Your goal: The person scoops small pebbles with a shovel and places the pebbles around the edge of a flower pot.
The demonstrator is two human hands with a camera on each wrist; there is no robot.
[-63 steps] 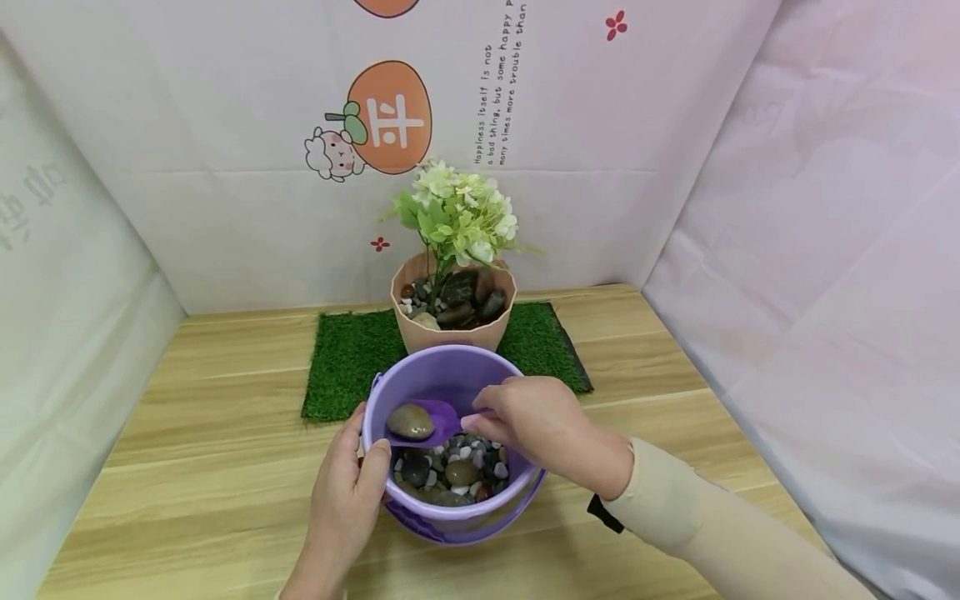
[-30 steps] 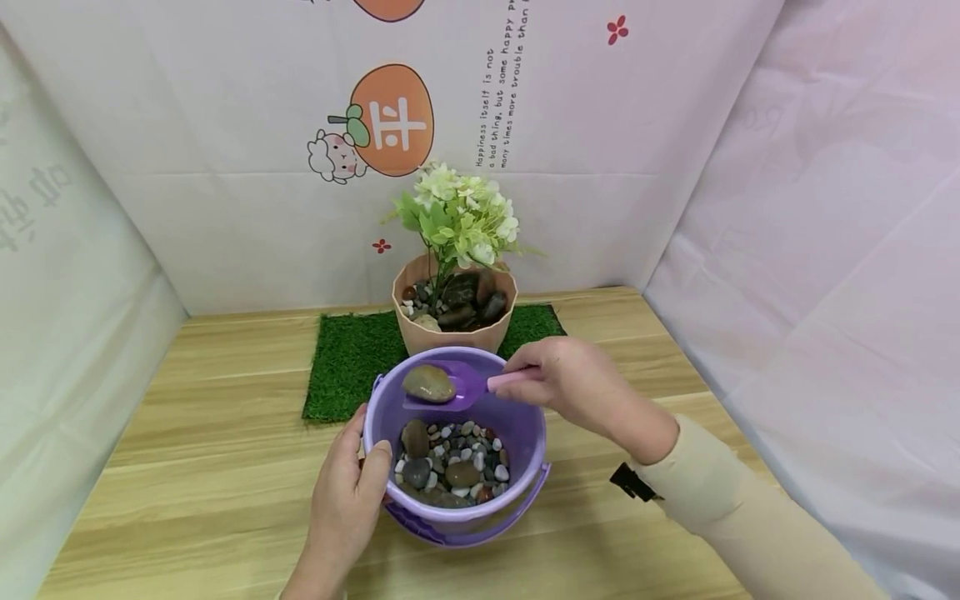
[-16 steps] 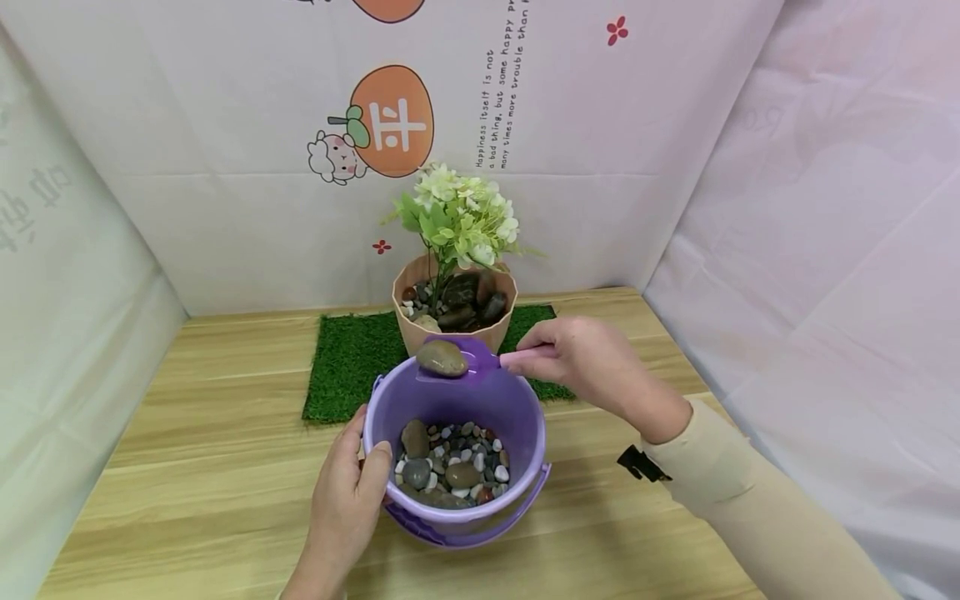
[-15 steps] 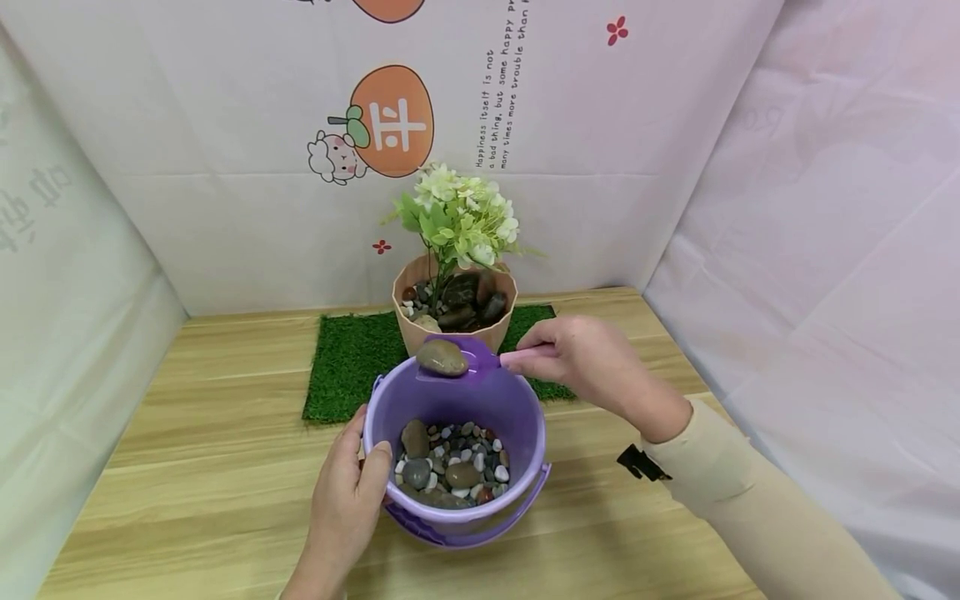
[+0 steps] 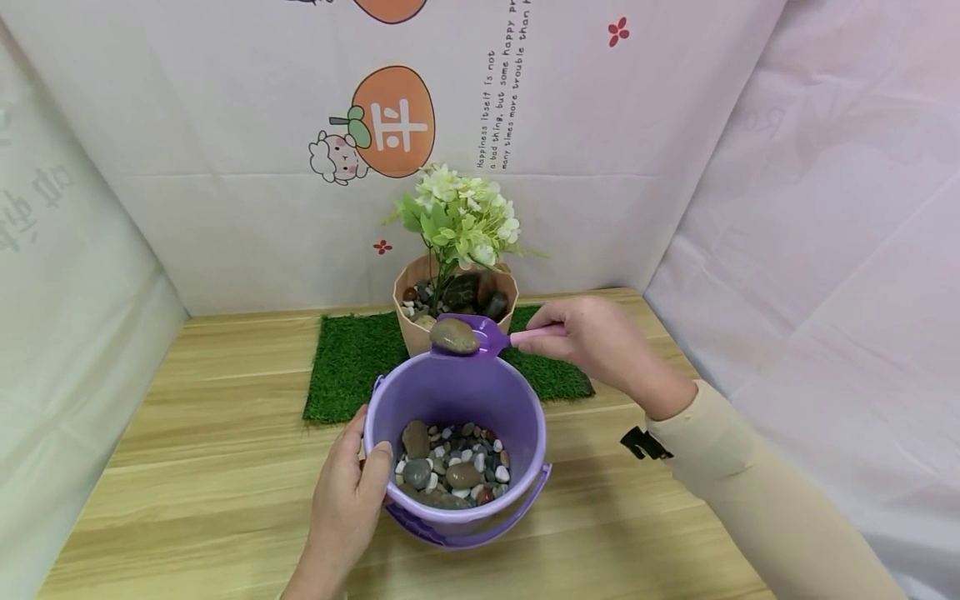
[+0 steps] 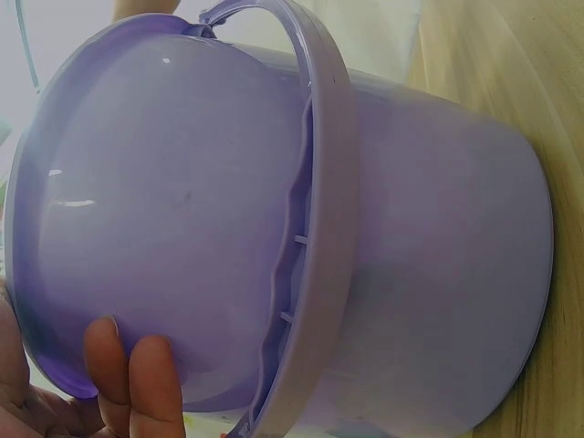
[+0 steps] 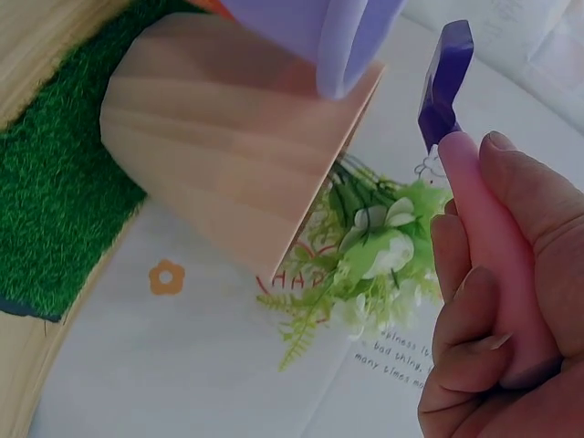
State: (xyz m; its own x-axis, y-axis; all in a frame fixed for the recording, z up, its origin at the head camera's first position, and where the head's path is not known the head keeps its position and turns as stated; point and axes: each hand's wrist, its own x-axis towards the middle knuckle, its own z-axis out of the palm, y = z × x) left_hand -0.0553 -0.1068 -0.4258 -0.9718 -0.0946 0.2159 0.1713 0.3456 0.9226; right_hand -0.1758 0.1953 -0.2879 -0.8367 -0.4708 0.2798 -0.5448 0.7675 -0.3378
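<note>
A purple toy shovel (image 5: pixel 491 335) with a pink handle (image 7: pixel 497 246) is gripped in my right hand (image 5: pixel 600 342). On its blade lies a large wet brown stone (image 5: pixel 454 337), held above the far rim of the bucket and in front of the flowerpot. My left hand (image 5: pixel 351 483) holds the left rim of the purple bucket (image 5: pixel 465 383), thumb over the edge. In the left wrist view its fingers (image 6: pixel 155 379) curl against the bucket's outside. Pebbles and several larger stones (image 5: pixel 457 467) lie on the bucket's bottom.
A peach flowerpot (image 7: pixel 237 137) with white-green flowers (image 5: pixel 465 217) and dark stones stands behind the bucket on a green turf mat (image 5: pixel 348 367). The bucket's handle (image 5: pixel 487 537) hangs at the front. White printed cloth (image 5: pixel 585 208) encloses the wooden table (image 5: pixel 187 467).
My right hand has lifted the shovel with the brown stone out of the bucket, up and toward the flowerpot. My left hand has stayed on the rim.
</note>
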